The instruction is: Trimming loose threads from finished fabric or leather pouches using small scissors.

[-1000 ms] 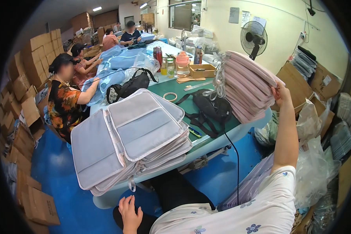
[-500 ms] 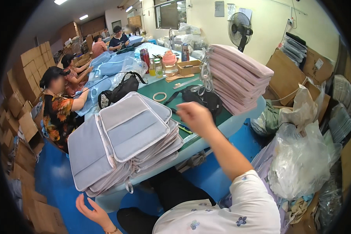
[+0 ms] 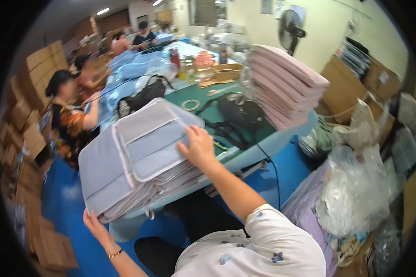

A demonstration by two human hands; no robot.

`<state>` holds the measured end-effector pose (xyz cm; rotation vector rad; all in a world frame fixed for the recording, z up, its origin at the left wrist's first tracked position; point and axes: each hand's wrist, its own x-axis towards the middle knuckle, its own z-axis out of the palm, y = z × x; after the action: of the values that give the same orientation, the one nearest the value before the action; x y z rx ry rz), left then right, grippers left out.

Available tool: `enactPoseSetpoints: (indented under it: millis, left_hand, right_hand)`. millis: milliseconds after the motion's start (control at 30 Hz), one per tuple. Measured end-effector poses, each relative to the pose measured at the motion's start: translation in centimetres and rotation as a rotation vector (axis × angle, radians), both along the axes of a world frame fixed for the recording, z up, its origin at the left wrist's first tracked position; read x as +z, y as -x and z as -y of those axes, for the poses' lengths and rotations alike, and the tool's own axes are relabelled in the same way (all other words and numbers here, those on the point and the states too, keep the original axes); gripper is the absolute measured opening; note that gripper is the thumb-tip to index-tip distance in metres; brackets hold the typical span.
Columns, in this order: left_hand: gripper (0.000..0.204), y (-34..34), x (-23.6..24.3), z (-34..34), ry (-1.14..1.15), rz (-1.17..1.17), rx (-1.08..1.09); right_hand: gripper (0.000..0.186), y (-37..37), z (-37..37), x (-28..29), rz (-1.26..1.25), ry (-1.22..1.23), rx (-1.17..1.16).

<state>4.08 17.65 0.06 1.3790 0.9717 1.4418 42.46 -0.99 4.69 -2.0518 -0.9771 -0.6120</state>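
A grey fabric case (image 3: 155,150) with pale piping and pockets lies opened out flat on top of a stack of similar cases (image 3: 171,187) at the near table edge. My right hand (image 3: 199,147) rests on the right edge of its upper panel, thumb and fingers apart. At the near left corner, my left hand (image 3: 98,231) has the panel's corner between thumb and fingers. Part of that grip is hidden beneath the fabric.
Beyond the stack lie a black bag (image 3: 145,98), a tape roll (image 3: 190,105) and a second black bag (image 3: 240,113) on the green mat. Folded pink pieces (image 3: 286,87) stand piled at right. A black cord (image 3: 275,173) hangs off the table. Co-workers sit along the left side.
My right hand has come down and left from above the mat onto the case's right edge. My left hand has risen slightly to touch the near left corner.
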Motion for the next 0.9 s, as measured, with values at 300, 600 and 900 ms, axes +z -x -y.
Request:
enactPoseSetpoints:
  millis: [300, 600, 900]
  left_hand:
    - [0.035, -3.9, 3.5, 5.6, -0.16, 0.047, 0.142]
    - [0.046, -1.8, 1.3, 11.2, 0.287, 0.565, -0.114]
    - [0.04, -3.6, 2.6, 12.2, -0.507, -0.17, 0.431]
  right_hand:
    - [0.031, -4.3, 4.3, -4.6, -0.23, -0.743, 0.141]
    - [0.025, -9.6, 8.1, -7.9, 0.014, -0.01, 0.035]
    - [0.025, -10.5, 7.0, -6.5, 0.044, 0.39, 0.05]
